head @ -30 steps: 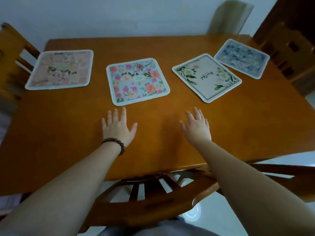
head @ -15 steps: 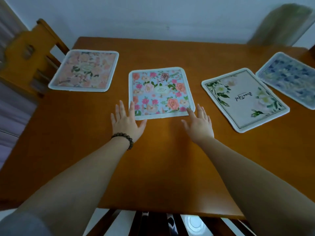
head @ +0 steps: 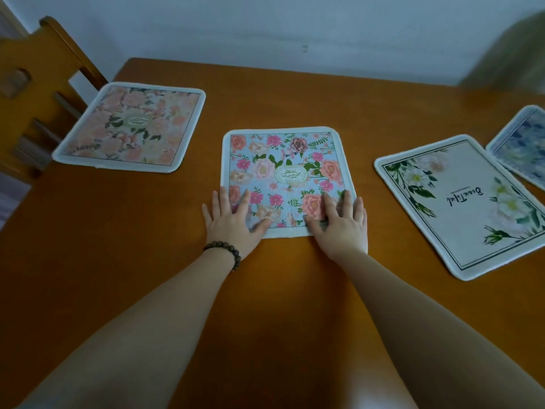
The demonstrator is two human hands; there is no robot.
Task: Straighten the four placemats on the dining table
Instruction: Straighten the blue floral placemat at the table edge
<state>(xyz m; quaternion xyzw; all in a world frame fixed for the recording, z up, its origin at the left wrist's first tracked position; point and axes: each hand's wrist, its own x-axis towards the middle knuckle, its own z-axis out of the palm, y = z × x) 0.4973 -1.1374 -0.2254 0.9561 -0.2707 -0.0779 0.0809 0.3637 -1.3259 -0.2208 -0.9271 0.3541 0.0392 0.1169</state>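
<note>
Pressing flat, fingers spread, both hands — left hand [head: 233,220], right hand [head: 339,222] — on the blue floral placemat [head: 284,172].

Four white-bordered placemats on the dining table [head: 280,290]. Peach floral mat [head: 129,126] near far-left corner, slightly skewed. Blue-pink floral mat [head: 284,172] centre, roughly square to near edge. White mat with green leaves and script [head: 466,202] right, rotated. Blue mat [head: 523,146] at right edge, angled, partly out of view.

blue placemat [head: 523,144] — cut by right edge | floral placemat [head: 284,175] near corners — hidden under hands
</note>
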